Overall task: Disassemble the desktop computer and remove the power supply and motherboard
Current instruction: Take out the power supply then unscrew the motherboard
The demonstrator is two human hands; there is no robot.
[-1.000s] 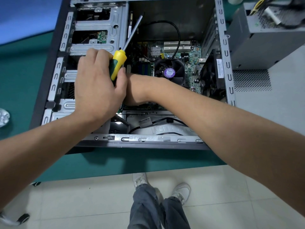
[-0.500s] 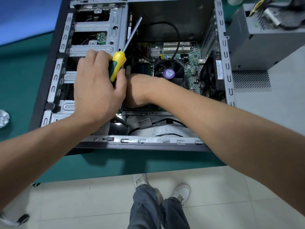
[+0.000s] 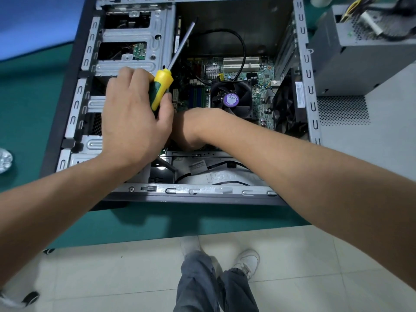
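Note:
An open desktop case [image 3: 307, 70] lies on its side on the green table. Inside it sits the green motherboard [image 3: 258, 77] with a black CPU fan [image 3: 231, 99]. My left hand [image 3: 132, 118] grips a yellow-and-green screwdriver [image 3: 161, 88]; its shaft points up and to the right, away from the board. My right hand [image 3: 191, 127] reaches down into the case beside the left hand. Its fingers are hidden behind the left hand and the wrist. The grey power supply [image 3: 360, 55] stands outside the case at the top right, with its cables on top.
A silver drive cage [image 3: 135, 39] fills the case's upper left. A grey perforated side panel [image 3: 364, 122] lies right of the case. A black cable [image 3: 242, 41] loops over the board. A clear object [image 3: 4, 159] sits at the table's left edge. My legs [image 3: 216, 282] stand below the table edge.
Both hands stay almost where they were; the left hand with the screwdriver has shifted very slightly. Nothing was taken hold of or let go.

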